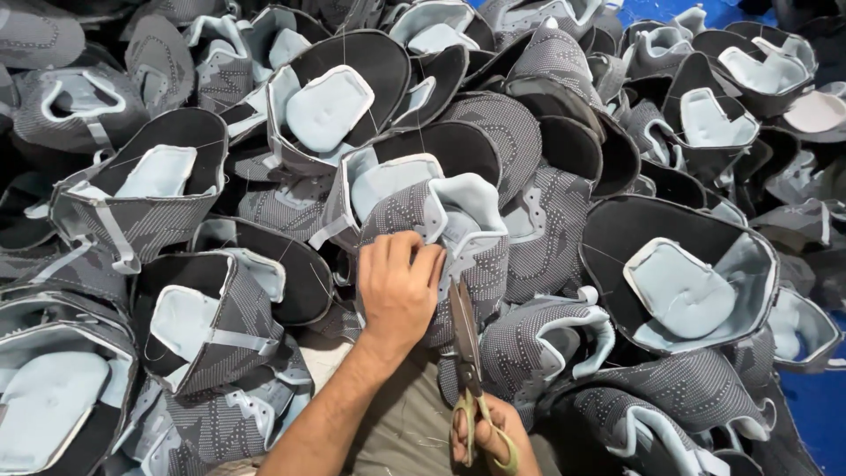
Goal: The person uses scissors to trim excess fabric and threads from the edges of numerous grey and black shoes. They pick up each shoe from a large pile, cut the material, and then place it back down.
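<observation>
While leaning over the heap: I am looking straight down at my two bare hands working among grey shoe uppers.

Left hand point(398, 286): I am laying it palm down on the grey knit shoe upper point(458, 238) in front of me, fingers curled onto its side and clenching the fabric just below the pale blue collar lining point(467, 207).

Right hand point(493, 441): I am holding the scissors point(467, 353) by their yellow-green handle loops, fingers threaded through them, low at the bottom edge of the view.

Scissors: the dark blades are pointing up and away from me, almost closed, the tips lying just beside my left hand and touching or nearly touching the upper's lower edge; I cannot tell which.

Held upper: it is sitting near the middle of the pile, standing on its edge, with its patterned dotted side facing me and the blue padded collar turned up.

Pile point(546, 141): more uppers of the same grey knit with black inner panels and light blue tongues are lying all around, overlapping and stacked in every direction.

Large upper to the right point(679, 273): it is lying open side up, showing a black inside and a pale blue padded tongue, well apart from my hands.

Lap point(397, 423): olive-grey cloth is showing under my forearm.

Floor point(815, 414): a strip of blue surface is showing at the right edge.
</observation>
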